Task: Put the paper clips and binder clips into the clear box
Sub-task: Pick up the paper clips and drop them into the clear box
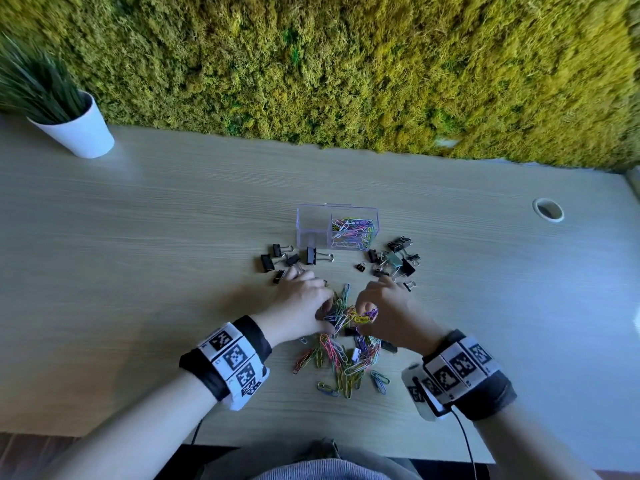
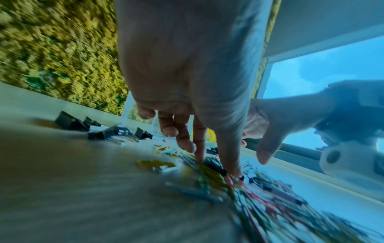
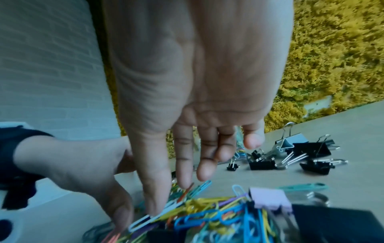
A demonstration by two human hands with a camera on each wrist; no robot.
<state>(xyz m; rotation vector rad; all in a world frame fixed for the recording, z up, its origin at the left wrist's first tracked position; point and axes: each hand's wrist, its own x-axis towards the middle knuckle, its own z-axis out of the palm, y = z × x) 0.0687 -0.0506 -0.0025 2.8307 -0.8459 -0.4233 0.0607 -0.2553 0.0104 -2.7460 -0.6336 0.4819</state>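
A clear two-part box stands mid-table; its right part holds coloured paper clips. Black binder clips lie left and right of it, and show too as binder clips and binder clips. A pile of coloured paper clips lies nearer me, with a lilac binder clip among them. My left hand and right hand face each other over the pile's far end. The left hand and right hand reach down with fairly straight fingers, tips touching the clips.
A white pot with a grass plant stands at the far left. A moss wall runs along the table's back edge. A round cable hole sits at the right. The table's front edge is just below my wrists.
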